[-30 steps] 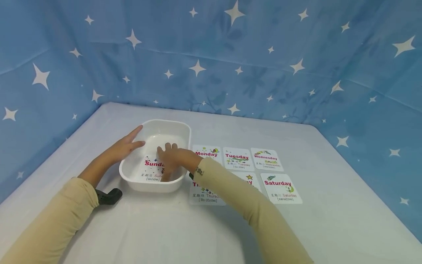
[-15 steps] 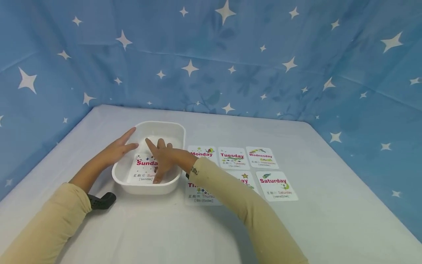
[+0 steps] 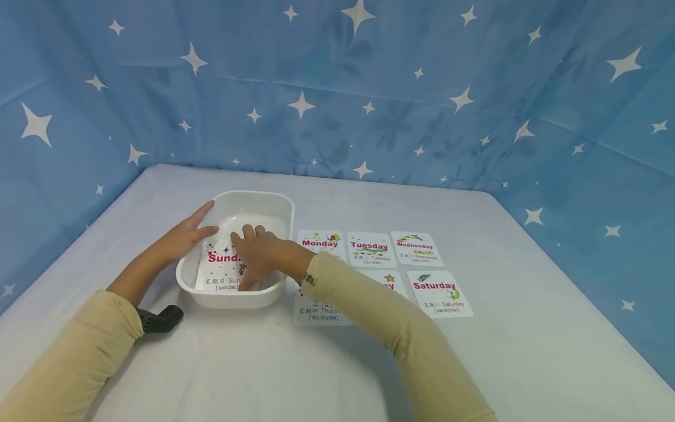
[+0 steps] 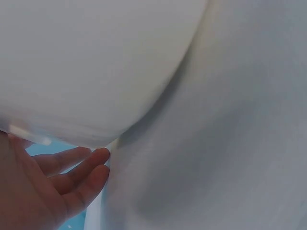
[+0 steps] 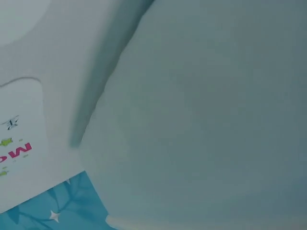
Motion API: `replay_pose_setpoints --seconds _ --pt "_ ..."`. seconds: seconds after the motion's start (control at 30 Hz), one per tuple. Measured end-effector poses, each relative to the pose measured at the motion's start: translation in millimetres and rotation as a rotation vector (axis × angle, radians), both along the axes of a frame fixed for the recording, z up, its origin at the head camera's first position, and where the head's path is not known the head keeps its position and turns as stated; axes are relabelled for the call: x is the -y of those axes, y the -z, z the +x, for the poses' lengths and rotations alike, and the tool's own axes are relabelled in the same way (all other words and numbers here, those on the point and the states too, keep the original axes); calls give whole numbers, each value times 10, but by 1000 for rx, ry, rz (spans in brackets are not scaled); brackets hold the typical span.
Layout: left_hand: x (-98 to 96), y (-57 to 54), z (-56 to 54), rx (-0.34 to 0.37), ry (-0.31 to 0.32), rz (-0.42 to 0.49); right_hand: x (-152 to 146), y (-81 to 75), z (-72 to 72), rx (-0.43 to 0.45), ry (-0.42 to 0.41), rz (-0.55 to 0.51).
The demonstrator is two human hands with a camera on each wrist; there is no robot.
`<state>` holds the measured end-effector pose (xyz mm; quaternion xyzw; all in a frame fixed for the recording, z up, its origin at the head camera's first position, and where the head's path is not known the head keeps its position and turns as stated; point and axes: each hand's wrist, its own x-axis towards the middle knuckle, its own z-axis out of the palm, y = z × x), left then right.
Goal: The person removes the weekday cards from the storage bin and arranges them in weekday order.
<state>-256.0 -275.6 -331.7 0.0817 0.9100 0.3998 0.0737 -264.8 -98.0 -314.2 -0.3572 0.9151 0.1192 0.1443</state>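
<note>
In the head view a white plastic tub [image 3: 232, 299] stands left of centre on the table. My left hand [image 3: 181, 239] holds its left rim, thumb over the edge and fingers along the outer wall; the left wrist view shows those fingers [image 4: 79, 179] against the tub's underside curve. Inside lies a card printed Sunday [image 3: 213, 271], partly covered by my right hand [image 3: 261, 255]. That hand's thumb is at the card's lower edge and its bent fingers near the top right corner. The right wrist view does not show the right hand.
Right of the tub lie flat cards in two rows: Monday [image 3: 319, 242], Tuesday [image 3: 371, 249], Wednesday [image 3: 416, 248], Thursday [image 3: 323, 316], a partly covered card [image 3: 391, 283] and Saturday [image 3: 439, 294]. My right forearm [image 3: 369, 305] crosses above the lower row. A blue starred curtain [image 3: 337, 76] surrounds the table.
The Sunday card has shifted left within the tub. My right index finger straightened half a second ago and is bent again now. The left hand stays on the rim.
</note>
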Motion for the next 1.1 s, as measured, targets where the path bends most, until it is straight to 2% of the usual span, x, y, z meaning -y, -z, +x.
replay_pose_setpoints --seconds 0.23,0.47,0.63,0.73,0.93,1.1 --pt "-16 22 -6 1 2 -7 -23 46 11 -50 -26 90" --pt "-19 15 -25 8 -4 -31 -79 55 -18 -38 -76 140" --pt "-20 -6 -19 10 3 -28 -134 -10 -72 -86 -109 23" --pt "-14 -22 -18 23 6 -28 -234 -26 -139 -121 -101 -101" --pt "-2 -29 -31 33 -1 -33 -506 -59 -248 -136 -50 -326" --pt "-2 -18 -43 52 -11 -25 -681 -119 -272 -161 8 -371"
